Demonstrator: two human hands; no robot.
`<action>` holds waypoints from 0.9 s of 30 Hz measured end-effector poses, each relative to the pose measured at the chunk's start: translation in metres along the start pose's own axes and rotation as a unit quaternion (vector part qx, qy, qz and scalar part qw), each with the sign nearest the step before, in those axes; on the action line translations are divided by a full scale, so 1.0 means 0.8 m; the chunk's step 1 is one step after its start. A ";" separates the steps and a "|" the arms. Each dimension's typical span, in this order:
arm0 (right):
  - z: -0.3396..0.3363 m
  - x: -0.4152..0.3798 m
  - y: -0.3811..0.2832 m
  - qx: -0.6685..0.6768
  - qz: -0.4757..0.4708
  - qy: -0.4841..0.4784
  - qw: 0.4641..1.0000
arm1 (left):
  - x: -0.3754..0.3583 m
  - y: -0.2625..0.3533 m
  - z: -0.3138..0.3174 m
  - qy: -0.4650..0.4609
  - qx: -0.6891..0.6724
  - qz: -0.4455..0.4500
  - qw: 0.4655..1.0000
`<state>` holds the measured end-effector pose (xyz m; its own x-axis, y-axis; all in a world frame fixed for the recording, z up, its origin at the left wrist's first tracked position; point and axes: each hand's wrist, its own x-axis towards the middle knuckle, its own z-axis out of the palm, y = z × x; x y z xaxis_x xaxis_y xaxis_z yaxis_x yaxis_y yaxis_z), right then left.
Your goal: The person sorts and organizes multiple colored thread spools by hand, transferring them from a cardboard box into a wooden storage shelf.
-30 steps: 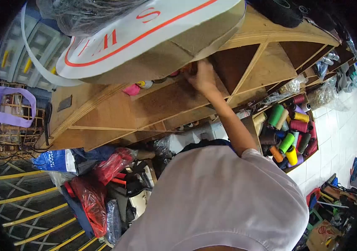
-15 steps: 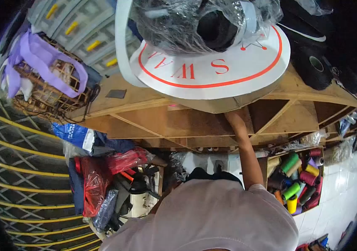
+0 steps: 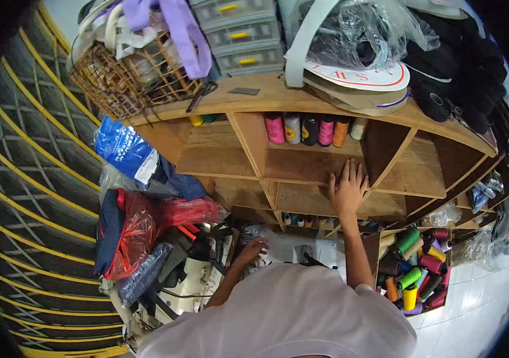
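Observation:
My right hand (image 3: 349, 191) lies flat with its fingers spread, palm down at the front of a wooden shelf compartment (image 3: 302, 164). At the back of that compartment stands a row of upright thread spools, among them a pink spool (image 3: 275, 129), a black spool (image 3: 310, 130) and an orange spool (image 3: 340, 132). My left hand (image 3: 254, 249) hangs lower down with loosely bent fingers and nothing visible in it. Close beside it is a crumpled dark plastic bag (image 3: 253, 234).
A box of coloured thread spools (image 3: 411, 271) stands low on the right. On the shelf top are a wicker basket (image 3: 129, 77), small scissors (image 3: 202, 95) and a white oval sign (image 3: 380, 76). Red plastic-wrapped goods (image 3: 141, 232) are piled left, before a yellow-barred folding gate (image 3: 34, 238).
My view has tilted, uncovering the spools behind the sign. My right hand, earlier mostly hidden inside the shelf, now shows at its front. My left hand has come into view.

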<state>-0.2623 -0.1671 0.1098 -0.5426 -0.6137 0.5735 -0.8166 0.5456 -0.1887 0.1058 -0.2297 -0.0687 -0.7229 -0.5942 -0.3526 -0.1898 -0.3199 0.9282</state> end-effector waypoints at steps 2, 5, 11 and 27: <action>-0.038 -0.032 -0.009 0.010 -0.017 -0.007 1.000 | -0.001 0.026 0.000 0.021 0.046 -0.053 0.997; -0.050 -0.101 0.006 0.107 -0.011 -0.035 0.994 | 0.002 0.013 -0.010 0.015 0.048 -0.036 0.998; -0.065 -0.437 0.100 0.216 0.255 -0.270 0.903 | -0.062 -0.198 -0.003 -0.059 0.207 -0.357 0.909; -0.240 -0.556 0.163 0.284 0.503 -0.133 0.805 | 0.001 -0.236 0.091 -0.143 0.392 -0.347 0.840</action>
<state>-0.0898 0.2868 -0.0174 -0.9471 -0.1662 -0.2745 0.1454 0.5401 -0.8289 0.0927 -0.1160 -0.2356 -0.3652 -0.2289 -0.9023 -0.9299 0.1349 0.3422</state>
